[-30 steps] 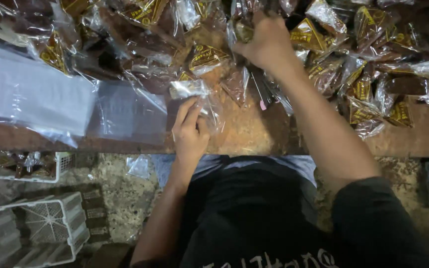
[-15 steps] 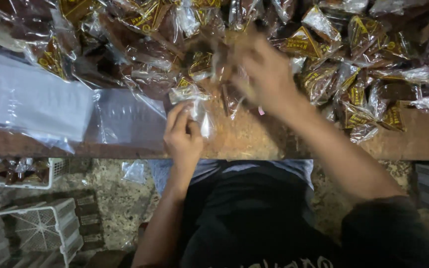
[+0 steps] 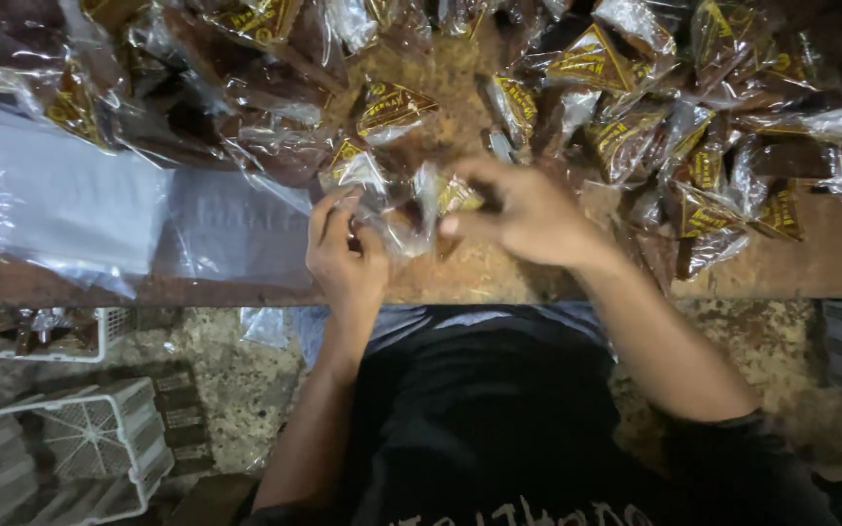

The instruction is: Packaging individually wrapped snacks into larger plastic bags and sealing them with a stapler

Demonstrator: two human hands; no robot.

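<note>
Two hands, left hand (image 3: 345,251) and right hand (image 3: 528,209), pinch one clear packet (image 3: 411,209) near worktop's (image 3: 811,268) front edge; wrapped packets (image 3: 694,166) heaped behind.

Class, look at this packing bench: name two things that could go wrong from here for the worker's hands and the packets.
1. The clear packet is pinched between the left hand and right hand; the slippery film could slide loose.
2. The heap of wrapped packets crowds the right hand; an elbow might knock some off the table edge.

Glossy clear plastic packets (image 3: 392,109); rough worn wooden table (image 3: 821,263).
</note>
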